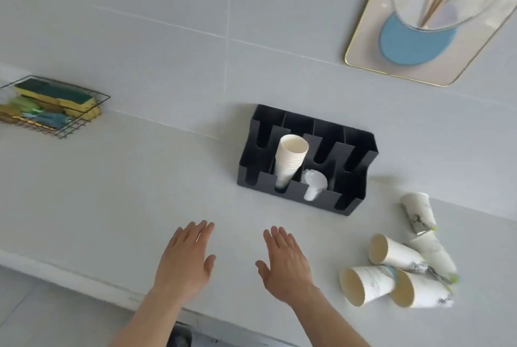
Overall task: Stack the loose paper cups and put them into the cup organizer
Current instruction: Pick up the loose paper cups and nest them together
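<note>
A black cup organizer (352, 178) with several slots stands on the white counter against the wall. One slot holds a stack of plain white cups (289, 162); the slot beside it holds white lids (314, 184). Several loose printed paper cups (397, 265) lie on their sides in a heap at the right, one of them (416, 211) a little farther back. My left hand (186, 258) and my right hand (285, 260) hover flat over the counter in front of the organizer, fingers apart, holding nothing.
A wire basket (70, 120) with sponges hangs at the far left by the wall. A gold-rimmed framed picture (363, 47) hangs on the wall at upper right. The counter's front edge (84, 274) runs just below my wrists.
</note>
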The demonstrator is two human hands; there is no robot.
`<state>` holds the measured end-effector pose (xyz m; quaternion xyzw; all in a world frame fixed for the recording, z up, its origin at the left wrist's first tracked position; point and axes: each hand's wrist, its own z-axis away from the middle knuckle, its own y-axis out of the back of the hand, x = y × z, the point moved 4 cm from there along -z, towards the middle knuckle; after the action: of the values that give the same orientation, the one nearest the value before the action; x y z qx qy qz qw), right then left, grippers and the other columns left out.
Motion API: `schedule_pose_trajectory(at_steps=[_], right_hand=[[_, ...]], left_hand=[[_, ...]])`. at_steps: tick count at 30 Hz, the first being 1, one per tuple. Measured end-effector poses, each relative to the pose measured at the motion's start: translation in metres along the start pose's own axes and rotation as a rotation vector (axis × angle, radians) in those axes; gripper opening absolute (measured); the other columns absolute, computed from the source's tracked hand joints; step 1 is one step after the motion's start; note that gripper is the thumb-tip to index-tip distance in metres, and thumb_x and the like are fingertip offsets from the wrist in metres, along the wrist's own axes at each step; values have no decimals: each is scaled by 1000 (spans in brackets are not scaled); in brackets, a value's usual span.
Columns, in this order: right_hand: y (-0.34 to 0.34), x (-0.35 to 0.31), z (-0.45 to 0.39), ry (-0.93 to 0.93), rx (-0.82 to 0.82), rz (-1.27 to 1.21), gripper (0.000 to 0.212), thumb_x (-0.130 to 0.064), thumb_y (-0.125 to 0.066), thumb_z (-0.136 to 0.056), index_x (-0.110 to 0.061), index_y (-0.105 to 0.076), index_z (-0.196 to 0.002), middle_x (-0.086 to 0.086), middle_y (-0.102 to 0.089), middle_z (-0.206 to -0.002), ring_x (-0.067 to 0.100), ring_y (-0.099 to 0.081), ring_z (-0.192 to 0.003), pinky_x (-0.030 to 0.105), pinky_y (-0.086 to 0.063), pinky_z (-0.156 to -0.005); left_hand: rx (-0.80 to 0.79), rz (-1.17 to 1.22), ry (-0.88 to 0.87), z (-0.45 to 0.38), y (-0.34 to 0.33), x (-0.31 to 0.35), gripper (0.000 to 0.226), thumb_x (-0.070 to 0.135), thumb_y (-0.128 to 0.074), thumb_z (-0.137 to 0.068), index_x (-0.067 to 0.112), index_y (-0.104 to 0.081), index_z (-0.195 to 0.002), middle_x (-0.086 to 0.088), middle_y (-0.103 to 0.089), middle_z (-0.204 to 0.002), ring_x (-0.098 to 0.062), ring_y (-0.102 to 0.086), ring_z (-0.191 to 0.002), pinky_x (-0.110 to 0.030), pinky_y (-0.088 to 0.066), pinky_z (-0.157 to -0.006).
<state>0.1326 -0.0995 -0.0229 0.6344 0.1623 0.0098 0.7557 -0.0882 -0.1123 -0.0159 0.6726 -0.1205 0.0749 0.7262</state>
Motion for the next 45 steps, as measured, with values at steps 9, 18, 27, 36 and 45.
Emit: schedule_pose_trajectory(at_steps=[9,18,27,36,45], right_hand=[[41,179,64,-309,144,-66,72,-40,-52,-101,-13,-23,-161,6,-24,-170,24,-14,-159,36,-8,-130],[44,299,129,-443,108,-55,85,-23,-60,-92,-13,-15,-164,3,-17,-172,22,-11,-160,31,-10,-129],[24,323,99,-312,45,-6,103,-3,-64,-85,-19,-2,-165,1,-4,-174,25,-1,-161,39,-9,-129],[18,325,117,-374,29,89,112,-11,-99,-38,-10,-61,-143,9,-63,-146,34,-61,-133,46,-56,-103],[45,326,129,-336,272,-42,99,-35,-98,-47,-5,-63,-135,8,-69,-128,35,-67,-117,44,-61,-89]], left_hand=[[-77,15,-282,-51,-34,186,71,45,-45,-102,27,-12,-162,8,-14,-170,-14,-9,-157,-35,-4,-129],[-237,91,-328,-44,-98,308,106,75,-52,-78,27,-8,-162,8,-18,-168,-14,-15,-154,-36,-11,-128],[-299,98,-137,-62,-138,328,108,62,-68,-66,23,-20,-154,8,-40,-151,-18,-42,-135,-29,-32,-113],[-170,239,-222,-66,-107,328,78,40,-63,-64,38,-38,-139,15,-33,-123,-14,-50,-112,-29,-46,-91],[-117,189,-281,-60,-110,343,97,47,-64,-70,22,-24,-155,8,-41,-143,-17,-42,-129,-27,-38,-104]])
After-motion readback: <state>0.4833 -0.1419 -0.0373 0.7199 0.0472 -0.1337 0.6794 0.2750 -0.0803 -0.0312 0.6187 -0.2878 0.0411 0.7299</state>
